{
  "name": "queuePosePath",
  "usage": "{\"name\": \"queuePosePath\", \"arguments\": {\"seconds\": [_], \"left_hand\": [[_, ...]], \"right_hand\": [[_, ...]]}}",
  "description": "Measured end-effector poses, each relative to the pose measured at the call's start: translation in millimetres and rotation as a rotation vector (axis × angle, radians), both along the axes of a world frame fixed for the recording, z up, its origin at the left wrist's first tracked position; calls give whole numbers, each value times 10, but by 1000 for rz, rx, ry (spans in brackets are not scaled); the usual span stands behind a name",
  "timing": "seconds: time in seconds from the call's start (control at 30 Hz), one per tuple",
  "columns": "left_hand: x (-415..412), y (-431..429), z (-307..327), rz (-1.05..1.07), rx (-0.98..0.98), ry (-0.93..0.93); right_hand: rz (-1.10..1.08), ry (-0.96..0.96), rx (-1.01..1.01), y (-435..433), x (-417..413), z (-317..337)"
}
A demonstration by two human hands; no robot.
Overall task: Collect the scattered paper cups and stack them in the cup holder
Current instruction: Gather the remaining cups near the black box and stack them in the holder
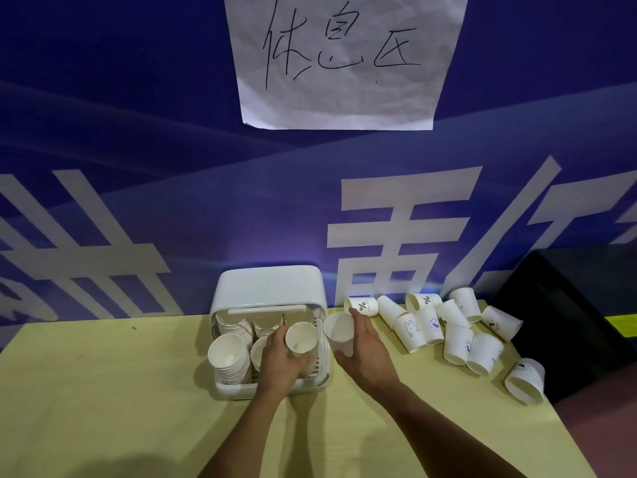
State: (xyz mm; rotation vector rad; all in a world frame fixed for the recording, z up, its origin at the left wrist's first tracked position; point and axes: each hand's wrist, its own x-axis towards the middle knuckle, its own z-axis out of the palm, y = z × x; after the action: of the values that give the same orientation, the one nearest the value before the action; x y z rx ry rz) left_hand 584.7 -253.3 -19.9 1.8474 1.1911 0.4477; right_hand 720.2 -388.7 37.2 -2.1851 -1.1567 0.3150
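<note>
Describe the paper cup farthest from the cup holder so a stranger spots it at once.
On the yellow table, a heap of loose cups lies right of the white cup holder. The farthest cup lies at the table's right edge, nearest the camera. Unlike the others, it touches none.

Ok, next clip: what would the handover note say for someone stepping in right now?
Left hand: grips one cup over the holder.
Right hand: grips a second cup just right of the holder.
Done: several stacks sit in the holder.
Left: nest both held cups, then gather the loose cups lying on the table to the right, including the edge cup nearest the table's right side.
</note>
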Motion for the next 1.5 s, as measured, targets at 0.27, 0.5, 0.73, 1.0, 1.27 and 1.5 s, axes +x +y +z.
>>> {"name": "queuePosePath", "arguments": {"seconds": [0.27,0.5,0.73,1.0,1.27,1.5], "left_hand": [[-35,37,15,-56,-6,15],[-210,65,22,-139,16,110],[-472,109,-64,-155,22,196],[-544,128,-59,-154,99,97],[-531,126,-69,-141,110,78],[-578,109,-94,-145,105,96]], "right_hand": [[18,107,96,254,-115,47],[34,20,8,466,-287,-18],[-8,-32,-108,543,-446,-219],[-34,-87,-205,575,-518,-267],[-49,-110,-253,544,-534,-281],[-25,-79,-376,519,-556,-355]]}}
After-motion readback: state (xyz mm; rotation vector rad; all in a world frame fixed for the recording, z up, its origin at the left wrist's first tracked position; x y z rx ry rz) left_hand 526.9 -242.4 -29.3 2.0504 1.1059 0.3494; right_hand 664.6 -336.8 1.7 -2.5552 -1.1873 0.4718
